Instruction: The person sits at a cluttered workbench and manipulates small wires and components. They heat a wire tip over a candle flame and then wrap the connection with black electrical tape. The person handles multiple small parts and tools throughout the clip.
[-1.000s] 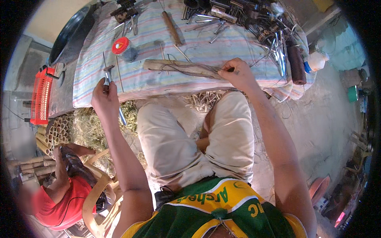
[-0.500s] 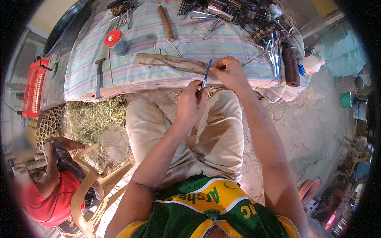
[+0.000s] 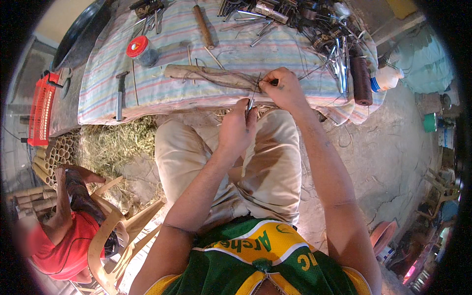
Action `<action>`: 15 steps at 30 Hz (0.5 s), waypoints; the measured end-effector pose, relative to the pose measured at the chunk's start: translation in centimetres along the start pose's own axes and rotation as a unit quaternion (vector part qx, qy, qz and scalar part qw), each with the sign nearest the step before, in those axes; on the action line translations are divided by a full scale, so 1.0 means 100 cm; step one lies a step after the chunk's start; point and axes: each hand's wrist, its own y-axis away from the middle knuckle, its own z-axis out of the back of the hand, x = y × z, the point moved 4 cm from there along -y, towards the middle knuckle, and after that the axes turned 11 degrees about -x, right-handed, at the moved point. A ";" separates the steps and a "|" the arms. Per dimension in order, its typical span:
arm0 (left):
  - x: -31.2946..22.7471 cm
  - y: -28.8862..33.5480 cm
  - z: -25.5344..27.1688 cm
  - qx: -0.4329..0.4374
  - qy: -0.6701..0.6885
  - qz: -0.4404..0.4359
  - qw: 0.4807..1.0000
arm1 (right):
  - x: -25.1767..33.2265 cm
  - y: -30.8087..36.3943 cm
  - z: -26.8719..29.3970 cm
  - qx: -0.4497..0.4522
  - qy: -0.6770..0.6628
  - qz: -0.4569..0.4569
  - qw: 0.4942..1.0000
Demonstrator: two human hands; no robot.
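Note:
My left hand (image 3: 237, 125) is closed around a slim knife (image 3: 253, 96), its narrow blade pointing up and away, seen nearly edge-on. The blade's tip comes close to the fingers of my right hand (image 3: 284, 88). That hand is pinched at the right end of a pale wooden stick (image 3: 189, 72) lying along the table's near edge. A dark, thin cord or strip (image 3: 223, 74) runs loosely along the stick. Something small and dark shows between my right fingers, but what they grip is too hidden to name.
The striped cloth-covered table (image 3: 162, 101) holds a hammer (image 3: 120, 96), a red-lidded jar (image 3: 141, 51), a wooden rod (image 3: 203, 27), metal tubes (image 3: 339, 64), a dark spool (image 3: 361, 83) and a white bottle (image 3: 386, 79). A person in red (image 3: 66, 246) sits at left by a chair (image 3: 105, 231).
The knife has turned, so its flat side no longer shows and the blade looks thinner. My right hand has shifted slightly left. Both hands stay closed.

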 end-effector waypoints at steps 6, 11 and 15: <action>-0.007 0.000 -0.002 0.028 -0.048 0.004 0.998 | -0.003 -0.001 -0.002 0.006 0.003 -0.023 1.000; -0.018 -0.012 -0.001 0.054 -0.093 -0.036 0.994 | -0.003 -0.002 -0.003 0.003 0.007 -0.025 1.000; -0.021 -0.005 0.003 0.093 -0.150 0.006 0.984 | -0.003 -0.002 -0.003 0.003 0.033 -0.022 0.999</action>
